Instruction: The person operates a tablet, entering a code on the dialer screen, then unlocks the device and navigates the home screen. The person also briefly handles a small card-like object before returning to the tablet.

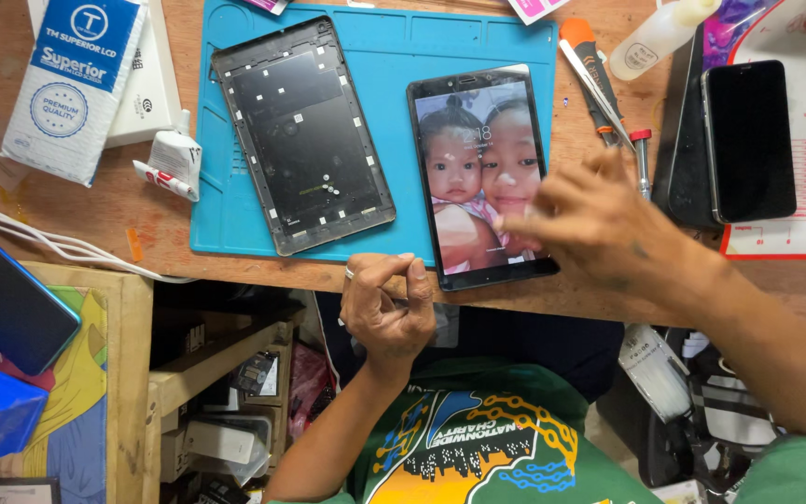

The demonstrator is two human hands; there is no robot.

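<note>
While right hand [599,219] overhangs tablet [479,177] edge, left hand [386,303] apart

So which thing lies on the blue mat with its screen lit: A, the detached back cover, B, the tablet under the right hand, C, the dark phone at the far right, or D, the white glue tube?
B: the tablet shows a lit picture, the right hand blurred over its lower part, on the blue mat; the back cover beside it is a bare shell.
</note>
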